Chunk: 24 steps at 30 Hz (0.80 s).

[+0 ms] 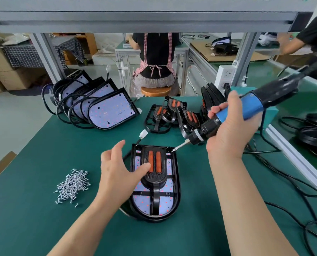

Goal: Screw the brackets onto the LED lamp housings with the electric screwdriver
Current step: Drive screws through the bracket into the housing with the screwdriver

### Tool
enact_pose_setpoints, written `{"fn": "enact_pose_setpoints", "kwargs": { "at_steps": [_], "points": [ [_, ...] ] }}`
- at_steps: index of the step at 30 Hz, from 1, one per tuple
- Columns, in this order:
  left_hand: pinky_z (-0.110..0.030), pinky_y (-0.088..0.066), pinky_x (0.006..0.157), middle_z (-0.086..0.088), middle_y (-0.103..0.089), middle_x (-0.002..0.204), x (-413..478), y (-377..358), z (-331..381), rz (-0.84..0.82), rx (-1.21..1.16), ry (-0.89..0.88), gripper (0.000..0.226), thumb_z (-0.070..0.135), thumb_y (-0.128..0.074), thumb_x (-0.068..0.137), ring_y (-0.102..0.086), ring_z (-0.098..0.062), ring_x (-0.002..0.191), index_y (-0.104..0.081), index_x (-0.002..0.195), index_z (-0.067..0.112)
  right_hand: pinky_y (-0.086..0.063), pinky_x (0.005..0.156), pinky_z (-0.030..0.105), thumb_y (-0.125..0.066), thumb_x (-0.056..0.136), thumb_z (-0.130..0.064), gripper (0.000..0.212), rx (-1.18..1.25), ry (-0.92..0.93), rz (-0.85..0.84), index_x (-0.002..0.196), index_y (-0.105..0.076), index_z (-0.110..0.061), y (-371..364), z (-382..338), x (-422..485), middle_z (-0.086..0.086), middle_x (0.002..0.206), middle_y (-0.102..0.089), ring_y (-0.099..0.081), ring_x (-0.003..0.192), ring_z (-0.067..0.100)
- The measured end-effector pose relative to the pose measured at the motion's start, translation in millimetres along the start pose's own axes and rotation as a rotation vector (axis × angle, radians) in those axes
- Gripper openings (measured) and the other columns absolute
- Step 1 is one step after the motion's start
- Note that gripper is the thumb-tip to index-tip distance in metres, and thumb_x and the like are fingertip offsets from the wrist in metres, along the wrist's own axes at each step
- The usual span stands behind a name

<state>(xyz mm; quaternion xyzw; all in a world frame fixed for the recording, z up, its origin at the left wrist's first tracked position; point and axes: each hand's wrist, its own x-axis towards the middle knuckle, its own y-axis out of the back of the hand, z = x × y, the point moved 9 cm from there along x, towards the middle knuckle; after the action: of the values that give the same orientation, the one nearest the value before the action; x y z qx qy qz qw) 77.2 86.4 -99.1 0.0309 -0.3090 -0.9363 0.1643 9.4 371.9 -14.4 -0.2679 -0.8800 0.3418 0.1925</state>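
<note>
An LED lamp housing [175, 200] lies flat on the green mat in front of me, with a black bracket [154, 182] carrying two orange strips laid on it. My left hand [117, 170] rests at the housing's left side, fingers spread, one fingertip pressing on the bracket. My right hand [229, 126] grips a blue and black electric screwdriver [233, 113]. Its bit tip touches the housing's far right corner. A heap of small silver screws [72, 185] lies to the left.
Several lamp housings with coiled black cables [105, 106] lean in a row at the back left. Loose brackets [172, 113] are piled behind the work. Black cords [283, 174] trail on the right. A person sits on a stool beyond the table.
</note>
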Motion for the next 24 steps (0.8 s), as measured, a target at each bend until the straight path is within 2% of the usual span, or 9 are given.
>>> {"fn": "enact_pose_setpoints", "kwargs": {
  "at_steps": [2,4,8,11,14,18,24],
  "points": [
    [-0.038,-0.042,0.106,0.002,-0.047,0.135,7.5,-16.9,-12.5,-0.142,-0.030,0.106,0.102,0.052,-0.083,0.072,-0.052,-0.021,0.124,-0.023,0.152,0.037,-0.050,0.056,0.032,-0.068,0.091,-0.012,0.024,-0.068,0.046,-0.023,0.104,-0.049,-0.009,-7.6,6.7,6.2,0.009,0.070,-0.053,-0.054,0.053,0.022],
    [-0.037,-0.046,0.103,0.008,-0.059,0.130,9.9,-31.0,-18.1,-0.231,-0.129,0.181,0.101,0.053,-0.084,0.071,-0.058,-0.016,0.119,-0.026,0.151,0.035,-0.050,0.054,0.032,-0.069,0.090,-0.013,0.024,-0.127,0.089,-0.054,0.102,-0.049,-0.009,-15.2,14.0,9.7,0.011,0.072,-0.053,-0.056,0.052,0.023],
    [-0.031,-0.053,0.087,0.016,-0.073,0.103,14.2,-42.4,-24.7,-0.271,-0.267,0.227,0.071,0.040,-0.089,0.071,-0.070,-0.005,0.097,-0.050,0.130,0.034,-0.051,0.054,0.033,-0.070,0.090,-0.015,0.022,-0.208,0.125,-0.141,0.096,-0.049,-0.015,-27.7,29.1,10.3,0.007,0.070,-0.056,-0.056,0.049,0.022],
    [-0.035,-0.055,0.089,0.017,-0.075,0.099,15.1,-45.4,-24.4,-0.286,-0.313,0.227,0.064,0.040,-0.090,0.067,-0.072,-0.008,0.096,-0.054,0.120,0.036,-0.050,0.052,0.031,-0.069,0.090,-0.013,0.021,-0.259,0.130,-0.184,0.094,-0.048,-0.014,-30.4,36.8,8.7,-0.001,0.064,-0.057,-0.056,0.048,0.020],
    [-0.042,-0.055,0.093,0.014,-0.075,0.102,14.6,-48.0,-22.5,-0.303,-0.355,0.218,0.067,0.045,-0.085,0.058,-0.073,-0.012,0.097,-0.054,0.117,0.035,-0.050,0.052,0.033,-0.069,0.090,-0.013,0.021,-0.265,0.106,-0.193,0.095,-0.049,-0.014,-29.4,41.9,5.9,0.005,0.067,-0.056,-0.055,0.048,0.021],
    [-0.044,-0.056,0.094,0.015,-0.075,0.101,13.9,-48.7,-23.1,-0.310,-0.382,0.215,0.068,0.048,-0.084,0.056,-0.073,-0.011,0.095,-0.054,0.116,0.037,-0.050,0.052,0.032,-0.069,0.090,-0.014,0.021,-0.287,0.108,-0.198,0.096,-0.049,-0.014,-30.3,43.0,2.7,0.010,0.072,-0.055,-0.055,0.048,0.021],
    [-0.044,-0.056,0.094,0.014,-0.076,0.101,13.8,-49.1,-22.1,-0.311,-0.405,0.210,0.069,0.046,-0.085,0.056,-0.074,-0.012,0.095,-0.053,0.116,0.036,-0.050,0.051,0.028,-0.069,0.091,-0.013,0.021,-0.313,0.134,-0.247,0.096,-0.049,-0.015,-35.2,42.6,0.0,-0.003,0.067,-0.059,-0.056,0.048,0.019]
  ]
}}
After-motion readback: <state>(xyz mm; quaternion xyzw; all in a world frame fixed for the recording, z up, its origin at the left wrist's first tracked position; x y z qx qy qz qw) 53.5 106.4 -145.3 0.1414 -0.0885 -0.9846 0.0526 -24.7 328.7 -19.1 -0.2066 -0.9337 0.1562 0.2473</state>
